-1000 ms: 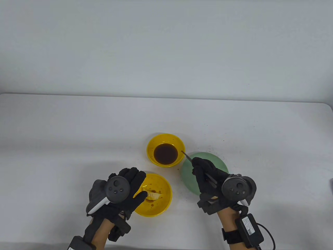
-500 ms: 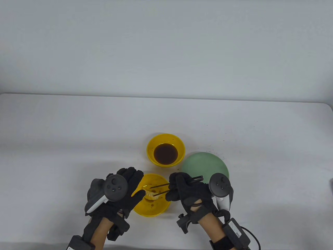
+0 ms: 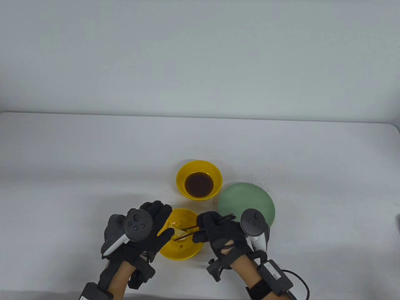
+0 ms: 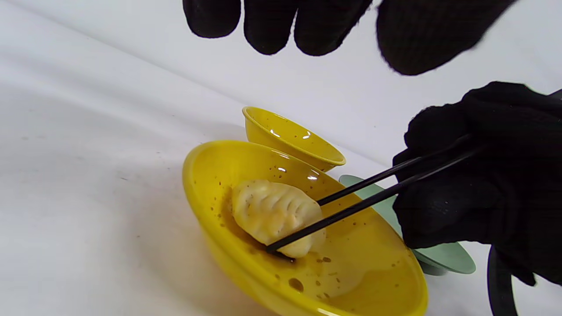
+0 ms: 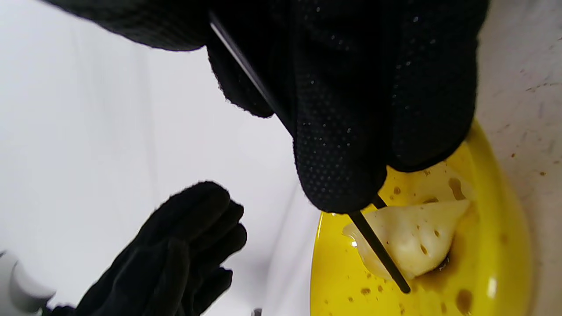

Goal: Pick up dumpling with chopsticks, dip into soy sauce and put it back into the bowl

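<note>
The right hand [image 3: 223, 232] gripped a pair of black chopsticks [image 3: 190, 230], fingers curled round them, its grip clenched on the sticks. Their tips reached into the near yellow bowl [image 3: 181, 250] and lay on either side of the dumpling [image 4: 274, 215]; in the left wrist view one stick crossed the front of the dumpling with its tip down at the bowl's floor, the other met its far side. The dumpling rested in the bowl, on its left half, among brown sauce spots.

The left hand [image 3: 147, 231] hovered at the bowl's left rim, fingers straight and relaxed, its grip released and holding nothing; whether the thumb touched the rim could not be told.

Beyond the near bowl stood a second yellow bowl, the sauce bowl [image 3: 199, 179], holding dark soy sauce [image 3: 199, 184]. A green plate [image 3: 247, 200] lay just right of the sauce bowl on the white tabletop [image 3: 93, 162], behind the right hand. Small brown specks dotted the tabletop near the plate.
</note>
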{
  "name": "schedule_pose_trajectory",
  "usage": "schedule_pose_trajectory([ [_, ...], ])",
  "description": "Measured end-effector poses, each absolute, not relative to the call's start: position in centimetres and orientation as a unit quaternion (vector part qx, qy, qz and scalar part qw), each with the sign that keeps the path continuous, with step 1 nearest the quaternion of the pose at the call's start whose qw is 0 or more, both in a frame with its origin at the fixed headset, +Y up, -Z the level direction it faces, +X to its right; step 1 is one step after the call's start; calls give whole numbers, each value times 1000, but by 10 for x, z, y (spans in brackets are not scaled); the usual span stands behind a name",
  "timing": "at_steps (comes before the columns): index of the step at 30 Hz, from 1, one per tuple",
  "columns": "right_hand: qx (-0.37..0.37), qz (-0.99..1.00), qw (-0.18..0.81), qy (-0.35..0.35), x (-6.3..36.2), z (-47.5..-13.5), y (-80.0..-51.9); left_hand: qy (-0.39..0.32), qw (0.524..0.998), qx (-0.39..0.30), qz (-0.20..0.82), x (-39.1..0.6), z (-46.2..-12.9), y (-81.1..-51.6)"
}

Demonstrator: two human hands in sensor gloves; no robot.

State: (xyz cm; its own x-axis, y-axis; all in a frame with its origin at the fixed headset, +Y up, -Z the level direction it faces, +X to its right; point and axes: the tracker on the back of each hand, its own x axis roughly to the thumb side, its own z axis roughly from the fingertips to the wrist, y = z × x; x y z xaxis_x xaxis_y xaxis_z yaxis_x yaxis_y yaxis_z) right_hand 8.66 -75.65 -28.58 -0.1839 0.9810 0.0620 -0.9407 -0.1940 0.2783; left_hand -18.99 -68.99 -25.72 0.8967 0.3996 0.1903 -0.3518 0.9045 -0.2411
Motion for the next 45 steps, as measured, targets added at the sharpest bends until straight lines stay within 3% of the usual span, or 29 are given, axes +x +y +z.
schedule_pose_trajectory([
  [9, 47, 659, 744, 106, 111, -292, -758, -120, 967, -94, 203, -192, -257, -687],
  [24, 18, 624, 772, 117, 121, -296, -764, -122, 967, -90, 203, -193, -256, -687],
  [28, 3, 621, 782, 55, 136, -311, -750, -118, 965, -80, 219, -197, -255, -683],
  [34, -37, 666, 745, -24, 149, -352, -740, -116, 964, -83, 225, -197, -257, -684],
  [38, -63, 716, 695, -34, 144, -377, -748, -107, 963, -93, 230, -200, -259, -687],
  [45, -80, 754, 651, -42, 139, -390, -756, -110, 964, -93, 225, -197, -259, -686],
])
